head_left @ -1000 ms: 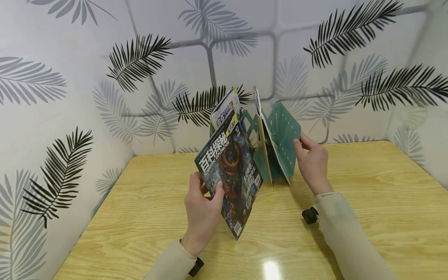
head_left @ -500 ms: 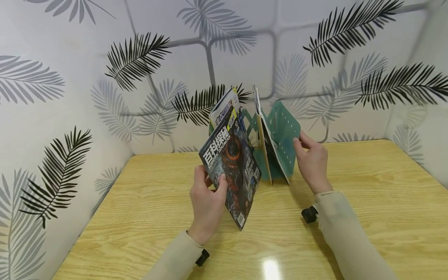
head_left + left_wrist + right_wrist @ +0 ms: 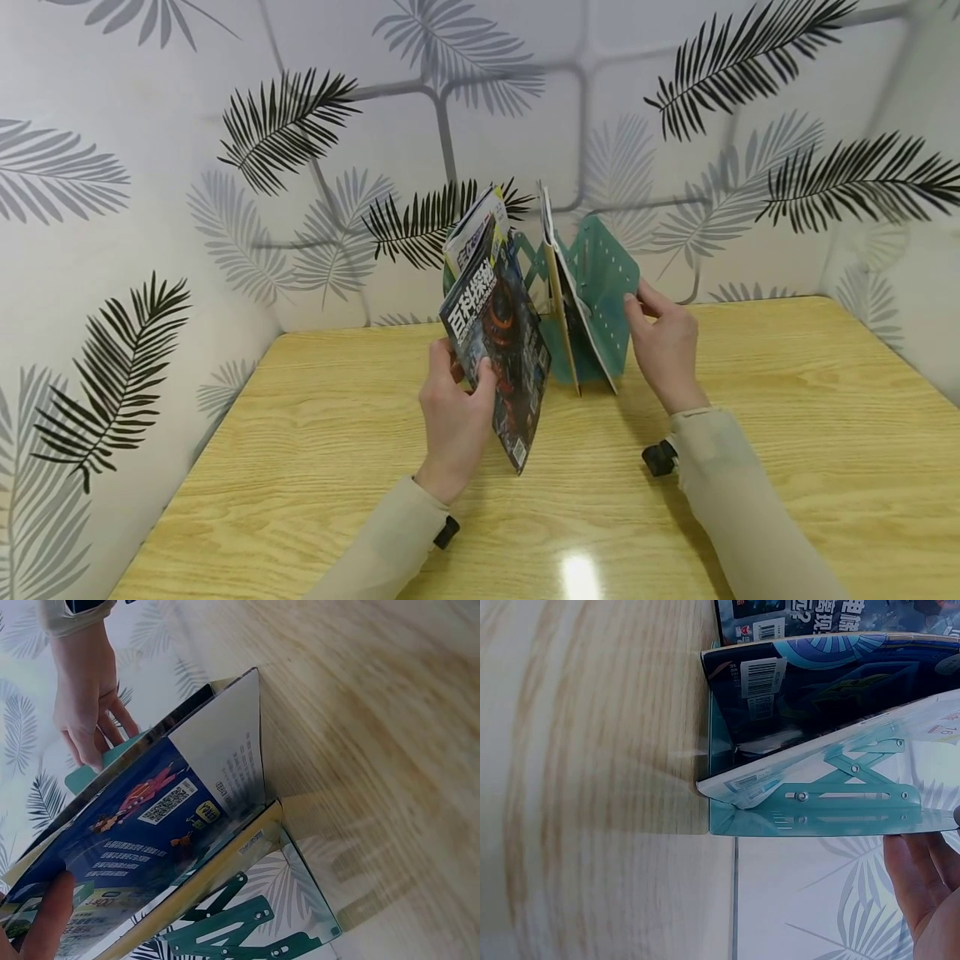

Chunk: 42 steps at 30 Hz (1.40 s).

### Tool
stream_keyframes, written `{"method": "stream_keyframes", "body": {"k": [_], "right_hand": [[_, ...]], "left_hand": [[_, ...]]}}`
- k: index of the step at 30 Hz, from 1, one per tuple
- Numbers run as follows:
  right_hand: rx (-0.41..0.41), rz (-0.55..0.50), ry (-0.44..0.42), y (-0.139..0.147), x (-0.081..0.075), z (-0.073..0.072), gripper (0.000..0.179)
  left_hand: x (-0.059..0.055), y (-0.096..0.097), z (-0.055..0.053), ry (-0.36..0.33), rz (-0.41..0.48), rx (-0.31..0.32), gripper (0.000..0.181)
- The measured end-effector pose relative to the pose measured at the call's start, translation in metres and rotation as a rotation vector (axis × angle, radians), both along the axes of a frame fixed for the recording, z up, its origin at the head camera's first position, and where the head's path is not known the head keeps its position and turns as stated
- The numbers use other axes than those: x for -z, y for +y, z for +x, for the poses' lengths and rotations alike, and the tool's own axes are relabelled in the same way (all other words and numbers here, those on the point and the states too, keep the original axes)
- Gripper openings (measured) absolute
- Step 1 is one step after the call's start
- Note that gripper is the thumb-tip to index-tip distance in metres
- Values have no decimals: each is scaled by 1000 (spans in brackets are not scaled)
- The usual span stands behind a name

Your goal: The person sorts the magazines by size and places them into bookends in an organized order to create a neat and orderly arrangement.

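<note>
A dark magazine (image 3: pixel 504 354) with large white characters is gripped by my left hand (image 3: pixel 456 421), thumb on its front cover. It stands tilted at the left part of a green folding bookend (image 3: pixel 609 283), in front of a pale magazine (image 3: pixel 474 229). On the bookend's right end plate, my right hand (image 3: pixel 666 346) pinches the edge between thumb and fingers. Thin books (image 3: pixel 562 300) lean between the magazine and that plate. A blue back cover (image 3: pixel 161 806) shows near my left hand in the left wrist view. In the right wrist view, crossed metal links (image 3: pixel 855 769) join the bookend's sides.
The bookend stands near the back of a wooden table (image 3: pixel 322 433). Behind the table rises a pale wall covering (image 3: pixel 517 150) with leaf prints. Black straps (image 3: pixel 660 458) sit at both sleeves.
My left hand has moved forward and slightly right with the dark magazine, bringing it closer to the bookend. My right hand keeps its hold on the end plate.
</note>
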State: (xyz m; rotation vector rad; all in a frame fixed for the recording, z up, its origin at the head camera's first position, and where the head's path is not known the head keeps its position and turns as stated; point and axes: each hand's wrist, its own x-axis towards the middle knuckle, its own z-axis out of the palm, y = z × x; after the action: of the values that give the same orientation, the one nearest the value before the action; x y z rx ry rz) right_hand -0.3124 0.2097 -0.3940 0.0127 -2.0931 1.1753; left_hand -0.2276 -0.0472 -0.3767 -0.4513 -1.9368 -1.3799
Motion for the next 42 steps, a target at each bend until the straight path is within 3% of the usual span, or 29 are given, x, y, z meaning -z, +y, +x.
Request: {"method": "stream_keyframes", "body": {"k": [20,27,42], "right_hand": [[4,14,17,0,1,-2,35],[5,7,6,0,1,-1,36],[8,-2,18,0,2,-2,35]], "left_hand": [[-1,13,-14,9,-44,-69,24],[-2,20,-20,30,-72,-124,24],[-4,33,-29,15,-119,-151,27]]}}
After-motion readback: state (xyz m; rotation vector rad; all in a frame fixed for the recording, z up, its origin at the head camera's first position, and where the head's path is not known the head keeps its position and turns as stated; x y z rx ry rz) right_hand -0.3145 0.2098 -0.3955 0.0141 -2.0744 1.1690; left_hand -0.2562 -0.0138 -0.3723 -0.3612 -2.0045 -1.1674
